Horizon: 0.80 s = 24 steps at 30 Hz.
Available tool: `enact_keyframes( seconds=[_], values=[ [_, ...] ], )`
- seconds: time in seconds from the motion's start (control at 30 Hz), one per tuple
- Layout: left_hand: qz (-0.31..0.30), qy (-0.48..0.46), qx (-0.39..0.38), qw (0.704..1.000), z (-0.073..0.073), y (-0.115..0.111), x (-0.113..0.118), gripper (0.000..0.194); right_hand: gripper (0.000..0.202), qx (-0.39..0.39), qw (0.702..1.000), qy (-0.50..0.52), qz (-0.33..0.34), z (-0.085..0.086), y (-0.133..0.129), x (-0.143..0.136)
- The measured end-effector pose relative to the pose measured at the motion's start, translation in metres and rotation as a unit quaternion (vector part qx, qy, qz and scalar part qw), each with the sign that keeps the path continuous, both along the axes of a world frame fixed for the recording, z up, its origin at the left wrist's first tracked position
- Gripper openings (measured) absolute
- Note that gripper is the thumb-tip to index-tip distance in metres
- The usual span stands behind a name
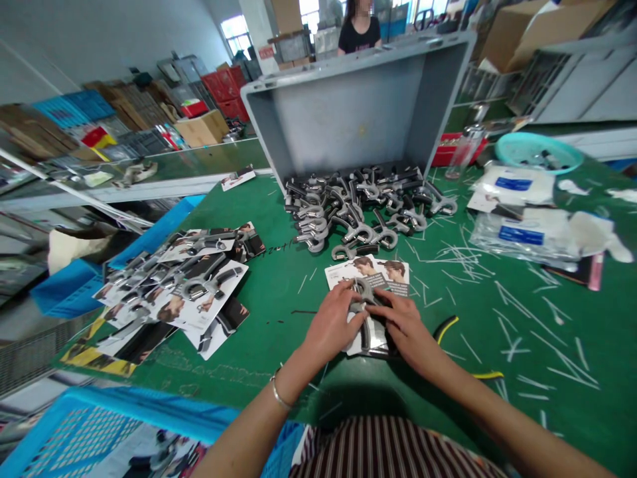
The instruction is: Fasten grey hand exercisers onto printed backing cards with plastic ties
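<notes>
My left hand (332,320) and my right hand (402,322) meet over a grey-and-black tool with a ring-shaped end (365,289). It lies on printed cards (343,271) on the green table. The left thumb and fingers grip the tool from its left side; the right fingers close in on it from the right. Whether a small fastener is between the fingertips I cannot make out. Beyond the cards is a heap of similar loose tools (358,232). Beside my right forearm lies a cutter with yellow-and-black handles (448,326), partly hidden by the arm.
A grey crate (348,126) stands tipped on its side behind the heap. Carded tools (213,312) are stacked at left, above a blue basket (124,405). Plastic bags (522,232), a glass bottle (465,153), a turquoise bowl (507,156) and scattered white strips (522,302) occupy the right. A person (359,34) is behind.
</notes>
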<state>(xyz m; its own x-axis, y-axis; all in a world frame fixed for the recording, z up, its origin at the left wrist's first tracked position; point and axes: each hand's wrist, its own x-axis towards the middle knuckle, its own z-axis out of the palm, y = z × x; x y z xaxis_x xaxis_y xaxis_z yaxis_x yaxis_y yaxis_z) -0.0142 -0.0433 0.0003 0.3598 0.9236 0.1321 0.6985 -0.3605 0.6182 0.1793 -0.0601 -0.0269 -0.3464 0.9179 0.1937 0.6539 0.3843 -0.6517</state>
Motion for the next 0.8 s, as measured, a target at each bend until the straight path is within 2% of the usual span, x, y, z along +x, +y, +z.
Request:
enact_keyframes(
  seconds=[0.1,0.27,0.37,0.53,0.7,0.8],
  values=[
    [0.018,0.014,-0.007,1.0,-0.002,-0.003,0.004,0.043,0.039,0.026,1.0,0.0,-0.002,0.002,0.002,0.001],
    [-0.002,0.016,-0.014,1.0,-0.004,0.0,0.002,0.052,0.021,0.072,0.995,-0.066,0.029,0.021,-0.001,-0.003],
    [-0.009,0.008,-0.002,1.0,-0.002,-0.001,-0.005,0.046,0.023,0.094,0.986,-0.131,0.036,0.029,-0.002,-0.01],
    [0.039,0.03,0.021,0.999,0.003,-0.013,-0.015,0.033,0.032,0.105,0.972,-0.205,0.056,0.03,0.005,-0.017],
    [0.027,0.008,0.005,1.0,-0.003,-0.018,-0.018,0.032,0.015,0.141,0.961,-0.222,0.088,0.03,0.023,-0.018],
    [0.034,0.005,0.012,0.999,-0.006,-0.016,-0.019,0.034,0.013,0.157,0.949,-0.247,0.116,0.029,0.031,-0.018]
  ],
)
